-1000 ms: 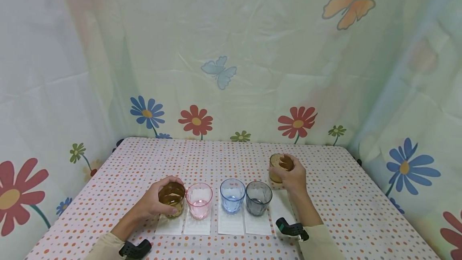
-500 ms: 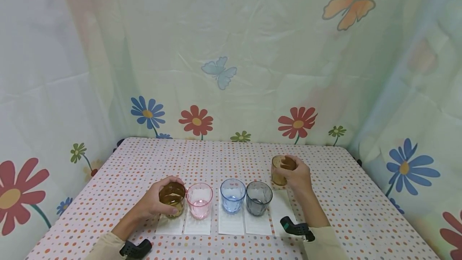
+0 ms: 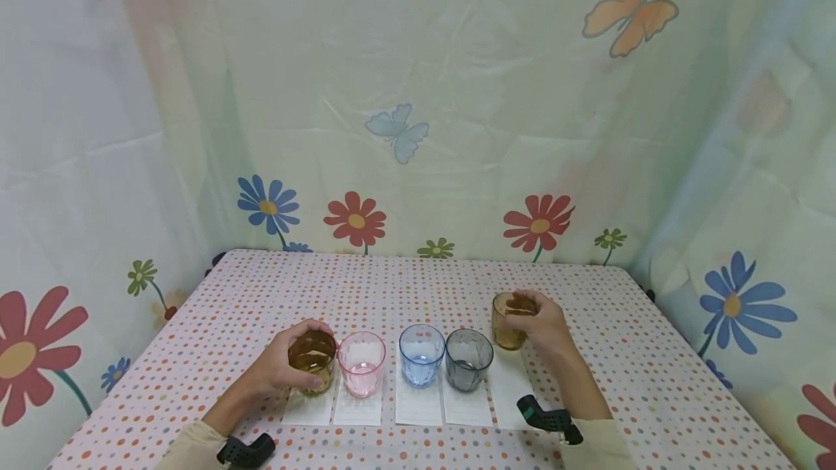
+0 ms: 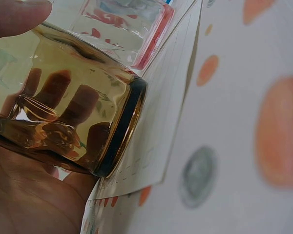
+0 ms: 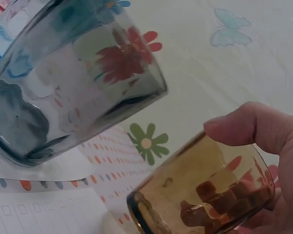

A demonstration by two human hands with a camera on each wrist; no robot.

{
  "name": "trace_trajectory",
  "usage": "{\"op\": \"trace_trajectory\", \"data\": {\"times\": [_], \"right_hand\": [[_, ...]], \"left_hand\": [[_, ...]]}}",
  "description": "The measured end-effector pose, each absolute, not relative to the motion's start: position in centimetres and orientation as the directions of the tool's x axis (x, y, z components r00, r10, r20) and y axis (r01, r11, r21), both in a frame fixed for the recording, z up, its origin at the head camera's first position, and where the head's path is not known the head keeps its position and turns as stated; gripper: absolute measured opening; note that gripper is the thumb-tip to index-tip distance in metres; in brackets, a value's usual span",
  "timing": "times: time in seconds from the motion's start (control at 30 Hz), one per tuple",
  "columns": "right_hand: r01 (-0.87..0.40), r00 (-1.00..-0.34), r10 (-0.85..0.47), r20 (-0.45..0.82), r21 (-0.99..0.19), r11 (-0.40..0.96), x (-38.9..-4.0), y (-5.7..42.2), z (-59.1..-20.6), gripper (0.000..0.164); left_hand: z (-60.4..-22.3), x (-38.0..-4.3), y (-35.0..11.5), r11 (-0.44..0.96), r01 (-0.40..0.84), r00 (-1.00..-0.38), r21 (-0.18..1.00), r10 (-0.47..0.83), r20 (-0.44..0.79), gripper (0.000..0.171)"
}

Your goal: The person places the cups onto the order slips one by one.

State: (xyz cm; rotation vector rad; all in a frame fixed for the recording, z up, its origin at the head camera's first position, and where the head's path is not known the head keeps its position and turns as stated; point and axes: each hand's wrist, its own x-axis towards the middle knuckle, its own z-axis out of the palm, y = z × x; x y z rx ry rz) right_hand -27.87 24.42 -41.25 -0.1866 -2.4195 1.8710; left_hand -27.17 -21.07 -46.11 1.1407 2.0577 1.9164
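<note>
My left hand [image 3: 274, 367] grips a dark amber drinking glass [image 3: 312, 374] that stands upright on the leftmost paper slip. In the left wrist view, fingers show through the side of this glass [image 4: 73, 105]. On the right, my right hand [image 3: 547, 326] holds another amber glass [image 3: 504, 332], thumb on the near side and fingers round the far side. That glass overlaps the far end of the rightmost paper slip [image 3: 514, 392]. A grey glass [image 3: 468, 368] is just left of it, large in the right wrist view too.
Between the hands, a pink glass [image 3: 361, 370] and a blue glass [image 3: 421, 365] stand upright on paper slips, in a row with the grey one. Right beside the left amber glass is the pink one. A dotted cloth covers the table [image 3: 392, 289], and a flowered curtain [image 3: 457, 129] hangs behind.
The right hand has brought its amber glass nearer and slightly rightward, from the table's far part to the rightmost slip's far end. The left hand and the other glasses have stayed put.
</note>
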Motion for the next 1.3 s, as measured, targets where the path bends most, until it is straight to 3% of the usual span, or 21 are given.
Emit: {"op": "trace_trajectory", "data": {"times": [0.57, 0.87, 1.3], "right_hand": [[-0.027, -0.992, -0.124, -0.005, -0.966, 0.257, -27.0, 26.4, -41.5, 0.078], [-0.024, -0.961, -0.274, -0.045, -0.969, 0.245, -26.5, 27.3, -41.4, 0.075], [-0.049, -0.907, -0.417, -0.055, -0.971, 0.234, -26.3, 28.0, -41.3, 0.078]], "left_hand": [[-46.1, -27.1, -21.1, -0.061, 0.434, -0.724, 0.899, 0.570, 0.388, 0.065], [-46.1, -27.0, -21.1, -0.095, 0.411, -0.720, 0.907, 0.577, 0.386, 0.061], [-46.1, -27.1, -21.1, -0.035, 0.453, -0.731, 0.891, 0.559, 0.393, 0.064]]}}
